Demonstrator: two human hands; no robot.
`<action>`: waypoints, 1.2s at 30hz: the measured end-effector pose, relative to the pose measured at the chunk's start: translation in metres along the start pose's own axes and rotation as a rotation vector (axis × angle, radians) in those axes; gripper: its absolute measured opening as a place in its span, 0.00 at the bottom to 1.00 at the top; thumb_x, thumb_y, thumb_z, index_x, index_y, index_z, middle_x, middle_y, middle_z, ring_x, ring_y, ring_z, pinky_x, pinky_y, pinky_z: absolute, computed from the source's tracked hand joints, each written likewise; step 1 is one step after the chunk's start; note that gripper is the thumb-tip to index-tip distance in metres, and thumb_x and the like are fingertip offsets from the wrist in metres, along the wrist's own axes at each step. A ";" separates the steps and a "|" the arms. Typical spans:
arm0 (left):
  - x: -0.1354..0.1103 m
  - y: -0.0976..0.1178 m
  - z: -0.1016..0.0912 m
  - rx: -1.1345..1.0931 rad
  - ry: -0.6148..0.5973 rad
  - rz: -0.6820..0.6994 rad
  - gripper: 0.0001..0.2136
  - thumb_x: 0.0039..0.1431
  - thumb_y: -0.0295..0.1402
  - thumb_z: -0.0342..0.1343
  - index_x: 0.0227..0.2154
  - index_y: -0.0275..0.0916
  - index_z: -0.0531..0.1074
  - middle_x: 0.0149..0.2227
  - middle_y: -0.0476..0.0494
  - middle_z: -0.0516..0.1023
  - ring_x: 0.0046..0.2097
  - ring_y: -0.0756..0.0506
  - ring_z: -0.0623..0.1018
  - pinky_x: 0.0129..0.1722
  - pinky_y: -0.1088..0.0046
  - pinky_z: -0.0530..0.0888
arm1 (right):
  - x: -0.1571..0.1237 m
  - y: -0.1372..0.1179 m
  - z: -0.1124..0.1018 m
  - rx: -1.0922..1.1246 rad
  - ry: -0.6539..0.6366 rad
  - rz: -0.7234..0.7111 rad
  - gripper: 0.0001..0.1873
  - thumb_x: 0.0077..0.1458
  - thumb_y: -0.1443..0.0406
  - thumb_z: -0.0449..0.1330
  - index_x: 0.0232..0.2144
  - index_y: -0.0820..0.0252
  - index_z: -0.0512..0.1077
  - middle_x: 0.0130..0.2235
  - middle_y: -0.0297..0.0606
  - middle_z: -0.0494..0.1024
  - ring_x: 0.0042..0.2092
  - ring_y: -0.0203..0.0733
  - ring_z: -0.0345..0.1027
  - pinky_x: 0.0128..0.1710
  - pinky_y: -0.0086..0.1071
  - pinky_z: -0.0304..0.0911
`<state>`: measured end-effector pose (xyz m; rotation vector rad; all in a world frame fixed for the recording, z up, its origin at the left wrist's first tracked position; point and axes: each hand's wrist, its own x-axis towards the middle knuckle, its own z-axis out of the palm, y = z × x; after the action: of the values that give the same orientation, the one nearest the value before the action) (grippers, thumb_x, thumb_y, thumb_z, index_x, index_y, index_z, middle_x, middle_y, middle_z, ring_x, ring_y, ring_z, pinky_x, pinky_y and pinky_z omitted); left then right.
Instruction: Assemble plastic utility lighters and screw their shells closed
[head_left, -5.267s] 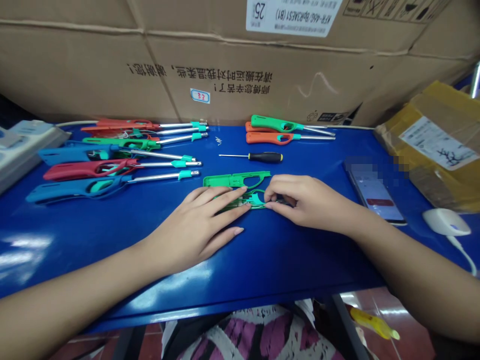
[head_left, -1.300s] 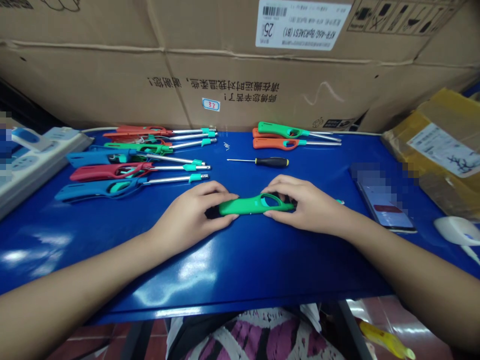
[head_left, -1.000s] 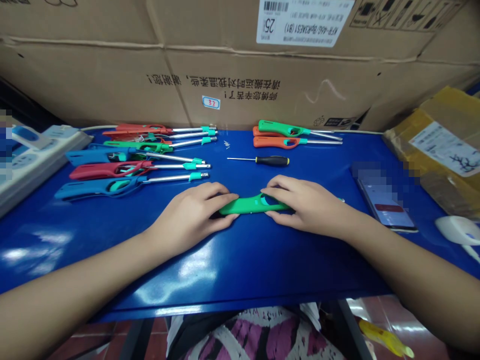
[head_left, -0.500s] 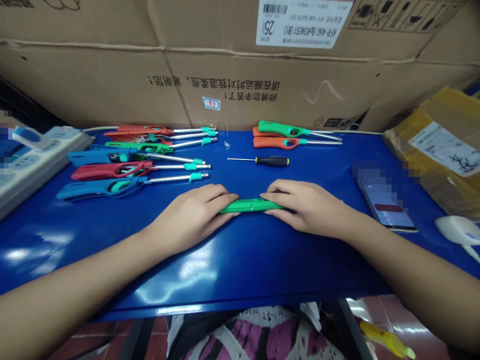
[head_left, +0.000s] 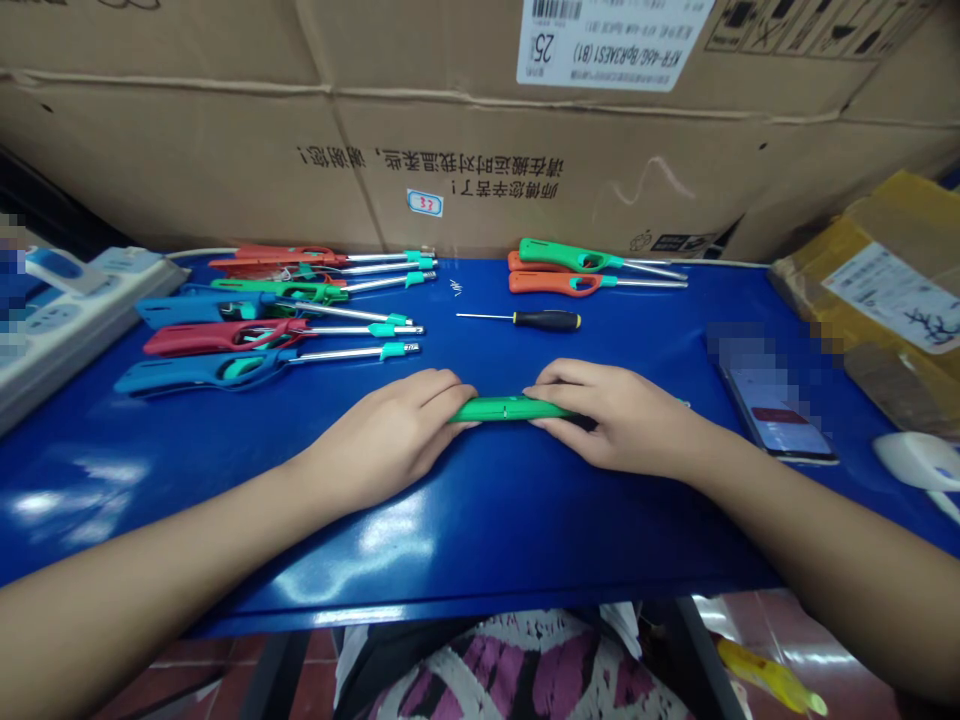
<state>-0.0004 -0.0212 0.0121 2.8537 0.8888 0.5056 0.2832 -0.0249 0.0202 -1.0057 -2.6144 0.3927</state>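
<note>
Both of my hands grip a green long-necked lighter (head_left: 504, 409) over the middle of the blue table (head_left: 480, 540). My left hand (head_left: 401, 422) closes on its left end, fingers on top and thumb below. Round the right part of the lighter is my right hand (head_left: 626, 412), closed in the same way and hiding most of the neck. The lighter lies level with its narrow edge facing me. Just beyond my hands is a screwdriver (head_left: 546, 320) with a black and yellow handle, its blade pointing left. A few small screws (head_left: 455, 286) lie near its tip.
To the left, several coloured lighters (head_left: 217, 372) lie in a row. Three more lighters (head_left: 555, 284), green and orange, are stacked at the back. A power strip (head_left: 67, 310) is at far left; a phone (head_left: 776, 400) and white mouse (head_left: 919, 462) at right. A large cardboard box (head_left: 225, 150) walls the back.
Hardly anything differs. The view has shifted slightly, and the lighter stays between my two hands, with its left end a little more covered by my left fingers.
</note>
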 end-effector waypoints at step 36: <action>0.000 0.007 -0.001 -0.078 0.010 0.003 0.12 0.74 0.33 0.45 0.47 0.31 0.70 0.38 0.40 0.73 0.37 0.44 0.74 0.37 0.69 0.74 | 0.003 -0.004 -0.004 0.002 0.074 -0.003 0.09 0.65 0.59 0.60 0.39 0.58 0.75 0.38 0.37 0.78 0.39 0.40 0.72 0.38 0.33 0.64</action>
<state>0.0031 -0.0271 0.0145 2.7855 0.8470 0.5436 0.2800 -0.0252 0.0258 -0.9956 -2.5485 0.3506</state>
